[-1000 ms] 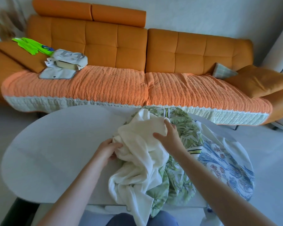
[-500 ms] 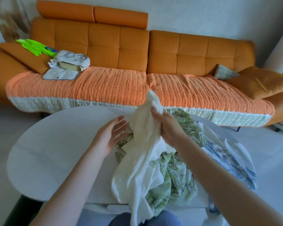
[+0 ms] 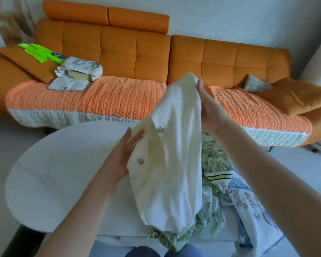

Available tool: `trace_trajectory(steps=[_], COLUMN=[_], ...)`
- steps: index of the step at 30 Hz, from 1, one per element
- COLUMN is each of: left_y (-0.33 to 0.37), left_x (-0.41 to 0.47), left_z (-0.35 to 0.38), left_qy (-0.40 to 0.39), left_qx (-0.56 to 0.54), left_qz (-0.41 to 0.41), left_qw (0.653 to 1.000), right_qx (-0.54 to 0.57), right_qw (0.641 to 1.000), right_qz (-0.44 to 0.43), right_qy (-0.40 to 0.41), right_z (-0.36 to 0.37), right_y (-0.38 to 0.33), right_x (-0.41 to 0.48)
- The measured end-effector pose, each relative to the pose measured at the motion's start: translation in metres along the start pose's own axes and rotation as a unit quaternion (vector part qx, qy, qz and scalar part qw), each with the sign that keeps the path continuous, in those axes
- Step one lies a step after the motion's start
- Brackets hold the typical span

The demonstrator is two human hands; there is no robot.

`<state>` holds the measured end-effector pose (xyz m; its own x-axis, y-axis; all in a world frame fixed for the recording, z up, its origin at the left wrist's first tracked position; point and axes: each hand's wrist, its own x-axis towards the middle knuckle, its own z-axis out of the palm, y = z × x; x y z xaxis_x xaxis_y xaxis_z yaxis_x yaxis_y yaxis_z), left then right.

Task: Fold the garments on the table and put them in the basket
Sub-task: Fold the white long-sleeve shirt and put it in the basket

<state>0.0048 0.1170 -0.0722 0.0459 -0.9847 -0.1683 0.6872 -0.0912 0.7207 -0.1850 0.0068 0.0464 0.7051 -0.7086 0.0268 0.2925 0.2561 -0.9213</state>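
So the left hand (image 3: 125,156) is flat-open over the white oval table (image 3: 59,173), fingers straight, palm just touching the left edge of the cream snap-button garment (image 3: 170,173). That garment hangs above the table, gripped at its top corner by the right hand (image 3: 209,110), fingers tucked behind the cloth. A leaf-print garment (image 3: 213,160) and a blue floral garment (image 3: 248,199) lie crumpled on the table's right side.

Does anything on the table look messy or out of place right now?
The green leaf-print garment and the blue floral cloth lie crumpled in a heap on the right of the table, hanging over its near edge.
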Motion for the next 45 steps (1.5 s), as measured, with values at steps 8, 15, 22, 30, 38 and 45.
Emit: trace_trajectory(steps=[8,15,22,30,38,45], left_y=[-0.045,-0.064,-0.082,-0.054,0.030,-0.003], left_x=[-0.001,0.005,-0.006,-0.001,0.013,-0.002], left_z=[-0.015,-0.010,0.007,-0.017,-0.015,-0.063], left_qy=[-0.013,-0.034,-0.074,0.119,0.249,0.281], left_qx=[0.288,0.572,0.739,0.558,0.312,0.284], left_qz=[-0.134,-0.061,-0.085,0.138,0.114,-0.055], left_qw=[0.948,0.818,0.665,0.810,0.910,0.915], right_qx=[-0.112,-0.458,-0.502,-0.488,-0.570,-0.563], right_qw=[0.968,0.813,0.829,0.845,0.805,0.816], right_qz=[0.144,0.146,0.154,0.111,0.155,0.099], right_qy=[0.171,0.328,0.192,0.187,0.054,0.082], right_z=[-0.083,-0.126,-0.115,-0.122,-0.110,-0.100], right_y=[0.035,0.056,0.088,0.090,0.103,0.137], right_x=[-0.021,-0.021,-0.037,-0.045,-0.048,-0.036])
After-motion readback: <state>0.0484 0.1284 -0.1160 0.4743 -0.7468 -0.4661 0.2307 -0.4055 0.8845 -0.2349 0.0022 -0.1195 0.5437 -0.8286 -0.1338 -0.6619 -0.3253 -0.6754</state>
